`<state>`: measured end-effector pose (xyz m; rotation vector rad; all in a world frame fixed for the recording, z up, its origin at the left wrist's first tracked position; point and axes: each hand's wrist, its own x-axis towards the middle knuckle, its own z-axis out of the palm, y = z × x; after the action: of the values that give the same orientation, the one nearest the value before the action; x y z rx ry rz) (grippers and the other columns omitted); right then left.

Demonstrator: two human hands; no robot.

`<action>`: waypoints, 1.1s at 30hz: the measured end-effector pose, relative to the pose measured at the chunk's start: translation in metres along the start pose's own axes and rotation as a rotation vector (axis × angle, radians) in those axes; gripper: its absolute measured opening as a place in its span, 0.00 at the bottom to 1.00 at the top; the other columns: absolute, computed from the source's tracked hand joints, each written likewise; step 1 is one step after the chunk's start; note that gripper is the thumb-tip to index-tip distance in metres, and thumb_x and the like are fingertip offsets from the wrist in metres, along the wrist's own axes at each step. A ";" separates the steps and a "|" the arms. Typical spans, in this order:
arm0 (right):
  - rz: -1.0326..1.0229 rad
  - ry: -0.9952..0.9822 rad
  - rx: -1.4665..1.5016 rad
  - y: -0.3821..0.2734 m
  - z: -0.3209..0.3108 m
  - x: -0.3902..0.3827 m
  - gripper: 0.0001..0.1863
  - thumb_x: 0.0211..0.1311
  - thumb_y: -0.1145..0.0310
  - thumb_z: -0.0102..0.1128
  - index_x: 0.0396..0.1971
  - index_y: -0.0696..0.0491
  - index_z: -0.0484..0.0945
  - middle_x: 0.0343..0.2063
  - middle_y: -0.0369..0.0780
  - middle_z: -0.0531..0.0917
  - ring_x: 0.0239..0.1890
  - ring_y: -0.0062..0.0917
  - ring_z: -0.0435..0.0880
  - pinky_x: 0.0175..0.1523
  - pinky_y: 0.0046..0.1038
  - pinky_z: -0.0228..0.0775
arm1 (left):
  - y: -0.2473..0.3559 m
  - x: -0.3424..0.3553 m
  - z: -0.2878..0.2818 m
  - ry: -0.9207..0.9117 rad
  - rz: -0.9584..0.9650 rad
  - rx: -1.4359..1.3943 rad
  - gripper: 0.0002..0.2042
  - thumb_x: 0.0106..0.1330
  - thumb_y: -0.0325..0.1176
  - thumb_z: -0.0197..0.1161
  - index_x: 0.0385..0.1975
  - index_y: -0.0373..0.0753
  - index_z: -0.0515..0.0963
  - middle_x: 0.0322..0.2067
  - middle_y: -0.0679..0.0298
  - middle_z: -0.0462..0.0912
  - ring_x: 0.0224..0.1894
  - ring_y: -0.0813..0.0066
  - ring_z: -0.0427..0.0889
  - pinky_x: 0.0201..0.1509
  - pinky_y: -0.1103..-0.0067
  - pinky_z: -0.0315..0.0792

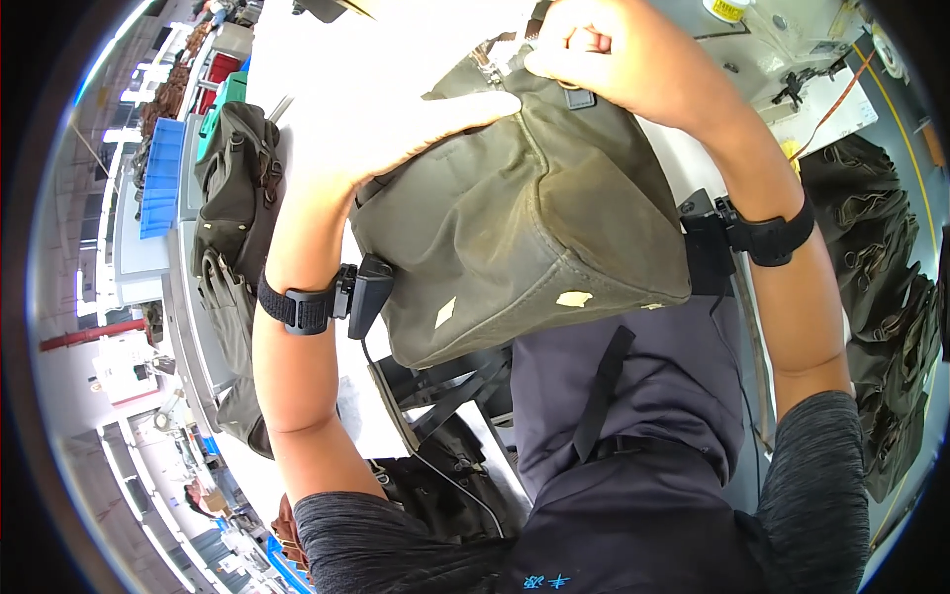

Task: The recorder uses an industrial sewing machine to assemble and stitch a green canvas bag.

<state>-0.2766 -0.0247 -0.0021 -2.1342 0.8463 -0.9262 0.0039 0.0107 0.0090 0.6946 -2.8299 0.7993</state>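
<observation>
While your right hand [602, 49] is pinching the bag [475, 228] at upper centre, your left hand [401, 129] is resting its thumb by the seam [540, 170], glare hiding its grip; the bag is looking sewn, but yellow patches [574, 298] are remaining.

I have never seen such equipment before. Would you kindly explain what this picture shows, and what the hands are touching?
No robot is here, only a person's bare left hand and right hand. A fisheye camera on the head looks down, so straight edges bend. Dark straps hold small devices near both wrists. A large olive bag is at the white table. The left thumb lies on it; the right hand is curled at its far end, but exactly what it pinches is unclear. Other bags lie at both sides.
</observation>
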 end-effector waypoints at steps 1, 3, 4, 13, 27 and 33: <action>-0.006 -0.001 0.023 -0.001 0.000 0.000 0.13 0.61 0.64 0.67 0.37 0.59 0.83 0.24 0.48 0.83 0.25 0.35 0.80 0.34 0.33 0.72 | 0.000 -0.004 0.004 0.014 0.013 0.066 0.25 0.57 0.27 0.73 0.55 0.61 0.86 0.34 0.71 0.81 0.33 0.74 0.76 0.37 0.77 0.75; -0.022 0.004 0.049 0.001 0.001 0.001 0.13 0.61 0.64 0.67 0.36 0.59 0.83 0.24 0.48 0.83 0.25 0.35 0.80 0.35 0.33 0.72 | -0.001 -0.003 0.003 -0.007 0.007 0.041 0.25 0.57 0.27 0.72 0.55 0.60 0.86 0.34 0.71 0.81 0.33 0.73 0.76 0.38 0.77 0.75; -0.045 0.008 0.070 0.002 0.002 0.001 0.13 0.61 0.64 0.67 0.36 0.59 0.83 0.25 0.48 0.83 0.25 0.35 0.80 0.35 0.33 0.72 | -0.001 -0.004 0.003 -0.026 -0.002 0.024 0.25 0.57 0.27 0.72 0.55 0.60 0.86 0.34 0.71 0.81 0.33 0.73 0.76 0.38 0.77 0.75; 0.003 -0.064 0.049 0.000 -0.001 0.001 0.11 0.63 0.66 0.66 0.36 0.60 0.82 0.25 0.48 0.83 0.26 0.34 0.79 0.36 0.33 0.73 | 0.003 -0.003 -0.008 -0.179 -0.125 -0.089 0.24 0.60 0.27 0.69 0.57 0.58 0.85 0.34 0.67 0.81 0.34 0.70 0.77 0.40 0.75 0.75; -0.068 0.050 0.007 0.001 0.005 -0.004 0.11 0.62 0.66 0.66 0.38 0.60 0.83 0.27 0.46 0.85 0.28 0.34 0.82 0.37 0.34 0.73 | -0.009 0.017 -0.011 0.000 -0.185 -0.153 0.28 0.56 0.33 0.73 0.60 0.52 0.82 0.39 0.63 0.82 0.36 0.68 0.80 0.41 0.75 0.77; -0.223 0.599 -0.248 0.001 0.063 -0.054 0.09 0.57 0.65 0.73 0.29 0.51 0.81 0.19 0.32 0.78 0.25 0.28 0.75 0.38 0.34 0.64 | -0.022 0.012 -0.050 -0.119 -0.635 -0.620 0.32 0.58 0.39 0.78 0.63 0.37 0.76 0.52 0.57 0.83 0.45 0.72 0.83 0.50 0.77 0.78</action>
<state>-0.2569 0.0352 -0.0561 -2.2158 1.0617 -1.7057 0.0024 0.0156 0.0646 1.4108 -2.4559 -0.2125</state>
